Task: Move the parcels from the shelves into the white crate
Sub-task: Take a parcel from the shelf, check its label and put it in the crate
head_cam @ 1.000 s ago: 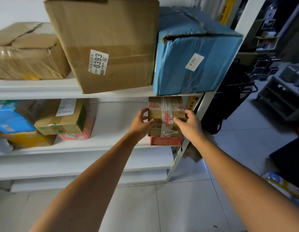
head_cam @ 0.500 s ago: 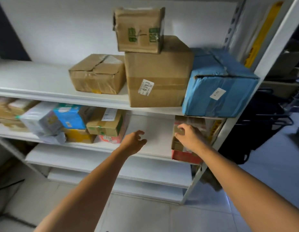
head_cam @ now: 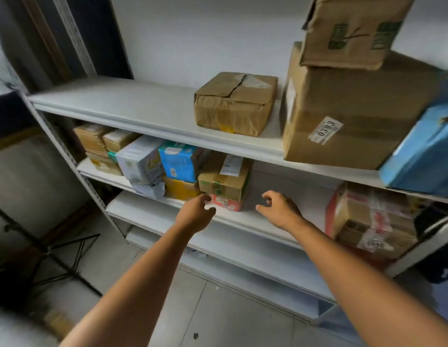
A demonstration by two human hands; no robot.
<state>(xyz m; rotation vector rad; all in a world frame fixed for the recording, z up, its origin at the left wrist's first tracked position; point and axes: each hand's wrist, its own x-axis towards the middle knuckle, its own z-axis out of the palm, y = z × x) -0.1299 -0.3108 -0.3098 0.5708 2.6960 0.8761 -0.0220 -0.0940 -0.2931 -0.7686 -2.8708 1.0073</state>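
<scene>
Both hands empty, fingers loosely curled: left hand (head_cam: 196,213) at the front-left corner of the red parcel (head_cam: 226,202), right hand (head_cam: 280,209) just off its right side. Brown parcel (head_cam: 224,180) is stacked on it, on the middle shelf (head_cam: 243,221). White crate not in view. Risk: if I grab only the red one, the top parcel slides off.

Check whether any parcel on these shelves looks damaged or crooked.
Yes. The small box atop the 0393 box on the top shelf sits askew, its left edge torn open. The flat box beside them has a dented, split top. The 0393 box seems to overhang the shelf's edge.
</scene>
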